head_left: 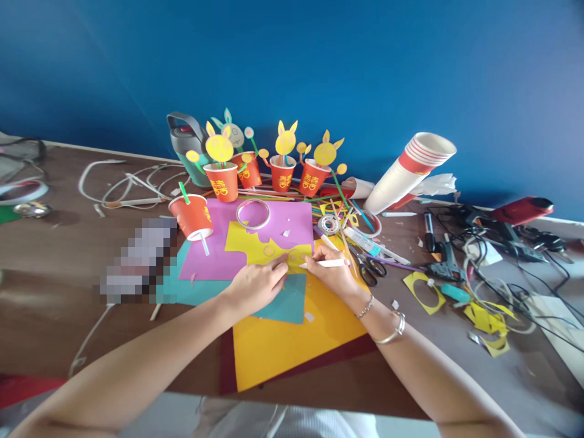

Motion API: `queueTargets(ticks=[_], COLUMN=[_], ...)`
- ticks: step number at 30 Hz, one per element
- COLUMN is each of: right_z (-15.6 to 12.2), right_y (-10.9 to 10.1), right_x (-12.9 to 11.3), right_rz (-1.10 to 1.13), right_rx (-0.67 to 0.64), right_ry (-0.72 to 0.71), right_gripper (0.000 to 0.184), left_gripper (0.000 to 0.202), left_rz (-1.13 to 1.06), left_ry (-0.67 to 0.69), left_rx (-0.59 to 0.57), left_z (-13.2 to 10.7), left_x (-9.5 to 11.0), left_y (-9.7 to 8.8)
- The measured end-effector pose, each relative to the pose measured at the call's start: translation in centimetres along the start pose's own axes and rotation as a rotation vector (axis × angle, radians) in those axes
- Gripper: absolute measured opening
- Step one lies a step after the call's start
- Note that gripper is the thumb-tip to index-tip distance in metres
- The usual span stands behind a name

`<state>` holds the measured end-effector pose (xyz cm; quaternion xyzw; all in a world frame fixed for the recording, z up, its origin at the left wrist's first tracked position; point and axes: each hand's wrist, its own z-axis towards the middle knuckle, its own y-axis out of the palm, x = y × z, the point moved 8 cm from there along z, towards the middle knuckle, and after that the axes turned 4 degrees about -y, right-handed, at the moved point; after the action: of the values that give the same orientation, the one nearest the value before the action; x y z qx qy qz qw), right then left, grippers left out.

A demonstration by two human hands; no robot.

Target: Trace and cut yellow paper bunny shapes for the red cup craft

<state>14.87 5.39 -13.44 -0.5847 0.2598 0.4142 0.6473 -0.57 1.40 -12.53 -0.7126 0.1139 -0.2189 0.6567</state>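
My right hand [335, 271] is closed round a white pen [331, 263], its tip near the cut-out yellow paper [241, 238]. Faint circles are drawn on that paper. My left hand [258, 286] lies on its lower edge, fingers stretched toward the circles and pressing it down. Under it lie purple paper [210, 255], teal paper [292, 301] and a large orange-yellow sheet [274, 356]. A roll of clear tape [253, 214] rests on the purple sheet. Scissors [370, 271] with dark handles lie just beyond my right hand.
Red paper cups [222, 182] with yellow rabbit faces stand along the blue wall. Another cup [189, 218] with straws lies tilted at left, near a blurred-out device [139, 258]. At right are a cup stack [410, 173], a glue gun [442, 264], cables and yellow scraps [488, 319].
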Motion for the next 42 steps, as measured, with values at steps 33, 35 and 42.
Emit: queueTargets(ticks=[33,35,42], right_z=[0.0,0.1,0.1], right_y=[0.3,0.3,0.0], right_x=[0.5,0.5,1.9], right_rz=[0.001,0.012,0.383], right_rx=[-0.019,-0.016,0.067], right_ry=[0.012,0.014,0.199], right_gripper=[0.029,0.03,0.038], left_gripper=[0.019,0.019,0.023], left_rz=[0.027,0.032,0.01], left_ry=[0.026,0.023,0.023], left_rx=[0.014,0.01,-0.001], left_z=[0.1,0.1,0.1], left_x=[0.2,0.2,0.1], left_y=[0.0,0.0,0.2])
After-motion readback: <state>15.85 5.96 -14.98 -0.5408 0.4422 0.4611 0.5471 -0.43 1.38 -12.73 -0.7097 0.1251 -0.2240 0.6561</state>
